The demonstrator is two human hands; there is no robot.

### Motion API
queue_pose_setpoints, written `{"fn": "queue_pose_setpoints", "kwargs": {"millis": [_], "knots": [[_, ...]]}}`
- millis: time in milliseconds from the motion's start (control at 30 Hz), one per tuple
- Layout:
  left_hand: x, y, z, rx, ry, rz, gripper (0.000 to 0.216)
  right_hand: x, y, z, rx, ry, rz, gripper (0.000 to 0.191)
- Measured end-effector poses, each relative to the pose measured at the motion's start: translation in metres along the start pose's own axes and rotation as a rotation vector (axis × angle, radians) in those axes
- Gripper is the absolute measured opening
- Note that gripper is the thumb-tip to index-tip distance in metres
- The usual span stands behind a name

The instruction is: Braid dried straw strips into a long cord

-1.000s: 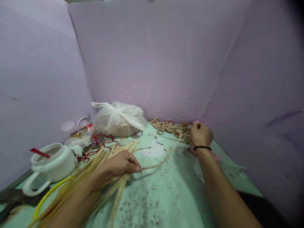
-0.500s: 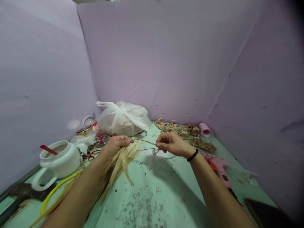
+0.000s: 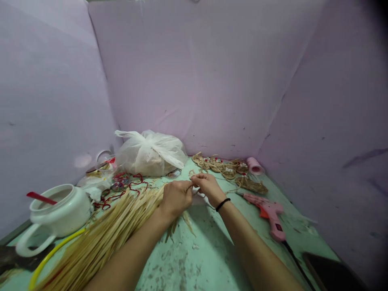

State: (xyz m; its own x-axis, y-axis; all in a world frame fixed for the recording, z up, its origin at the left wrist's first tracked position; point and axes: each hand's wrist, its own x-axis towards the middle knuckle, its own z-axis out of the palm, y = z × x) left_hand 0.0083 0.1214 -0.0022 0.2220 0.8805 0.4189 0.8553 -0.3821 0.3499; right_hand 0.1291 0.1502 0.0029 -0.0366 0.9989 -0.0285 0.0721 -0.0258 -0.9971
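My left hand [image 3: 178, 197] and my right hand [image 3: 208, 187] meet over the middle of the table, fingers closed and tips touching. Both pinch a thin twisted straw cord [image 3: 202, 194], mostly hidden by the fingers; a piece of it curls below my right hand. A small loop [image 3: 191, 173] pokes up just above the fingertips. Beside and under my left forearm lies a large bundle of pale straw strands [image 3: 112, 226]. A few loose strands [image 3: 188, 223] stick out below my left hand.
A white pot [image 3: 62, 212] with a red handle inside stands at left, near a yellow tube [image 3: 51, 252]. Behind are a tied plastic bag [image 3: 151, 153], woven straw pieces [image 3: 251, 185] and a pink thread spool [image 3: 254, 166]. At right lie a pink glue gun [image 3: 274, 214] and a dark flat object [image 3: 330, 270].
My left hand has moved right to meet my right hand, closing the gap where the cord was stretched. More of the straw bundle now shows. The view has shifted slightly.
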Motion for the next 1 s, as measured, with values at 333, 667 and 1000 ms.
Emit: {"fn": "queue_pose_setpoints", "kwargs": {"millis": [333,667,1000], "knots": [[0.012,-0.027,0.003,-0.363,-0.011,-0.162,0.022,0.006,-0.005,-0.013,0.166,0.057,-0.027,0.014],[0.012,-0.028,0.011,-0.664,0.122,-0.282,0.018,-0.008,-0.005,0.006,0.235,-0.182,-0.022,0.036],[0.009,-0.019,0.021,-0.691,0.282,-0.404,0.015,0.000,0.012,0.013,-0.115,0.123,-0.318,0.009]]}}
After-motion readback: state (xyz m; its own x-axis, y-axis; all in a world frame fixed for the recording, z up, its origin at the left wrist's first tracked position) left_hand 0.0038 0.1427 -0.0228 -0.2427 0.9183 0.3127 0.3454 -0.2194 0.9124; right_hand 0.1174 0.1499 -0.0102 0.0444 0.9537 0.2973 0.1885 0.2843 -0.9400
